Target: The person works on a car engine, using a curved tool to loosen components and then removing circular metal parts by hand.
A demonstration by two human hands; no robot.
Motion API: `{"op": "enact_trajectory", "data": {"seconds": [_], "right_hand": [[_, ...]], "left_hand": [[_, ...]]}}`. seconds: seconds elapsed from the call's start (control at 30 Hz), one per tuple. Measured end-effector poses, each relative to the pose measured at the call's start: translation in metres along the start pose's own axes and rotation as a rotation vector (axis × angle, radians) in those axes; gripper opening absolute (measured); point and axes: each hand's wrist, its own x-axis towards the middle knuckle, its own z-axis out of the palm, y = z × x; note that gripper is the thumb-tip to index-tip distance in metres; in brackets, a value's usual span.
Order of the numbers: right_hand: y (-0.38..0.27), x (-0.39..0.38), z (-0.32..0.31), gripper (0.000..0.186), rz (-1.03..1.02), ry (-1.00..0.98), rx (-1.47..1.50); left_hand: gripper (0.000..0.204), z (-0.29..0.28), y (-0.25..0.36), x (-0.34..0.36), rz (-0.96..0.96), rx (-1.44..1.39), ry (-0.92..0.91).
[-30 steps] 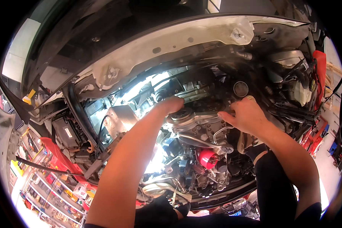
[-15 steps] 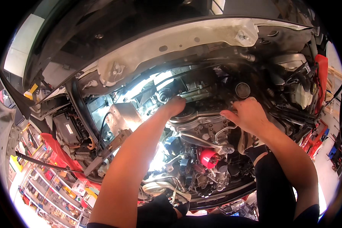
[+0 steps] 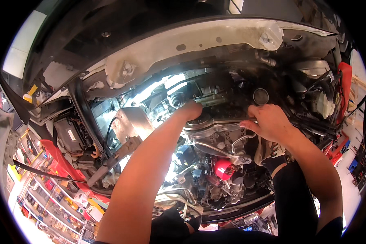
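Both my hands reach over a car engine in its bay. My left hand is closed at the far left part of the engine, beside a dark round cap-like part; its fingertips are hidden. My right hand is at the engine's far right edge, fingers curled down and thumb pointing left above the metal. What either hand grips does not show. Near the right hand is a round metal-rimmed opening. A bent metal pipe lies between my hands, nearer to me. A red cup-shaped part sits lower down.
A pale metal crossmember and dark body panel span the far side. Bright light falls left of the engine, by a brown metal plate. A black fuse box and red covers are at left. Shelves stand lower left.
The view has shifted slightly. My right hand's fingers are a little more curled, with the thumb closer to them. My left hand stays at nearly the same spot.
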Motion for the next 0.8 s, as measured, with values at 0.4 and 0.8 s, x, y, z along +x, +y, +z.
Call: {"op": "enact_trajectory", "data": {"seconds": [0.4, 0.8], "right_hand": [[0.008, -0.007, 0.013, 0.033, -0.216, 0.174, -0.164], [0.001, -0.01, 0.006, 0.041, -0.138, 0.114, 0.005]], "left_hand": [[0.042, 0.007, 0.003, -0.009, -0.027, 0.03, 0.01], [0.033, 0.03, -0.006, -0.005, 0.013, -0.11, 0.237]]}}
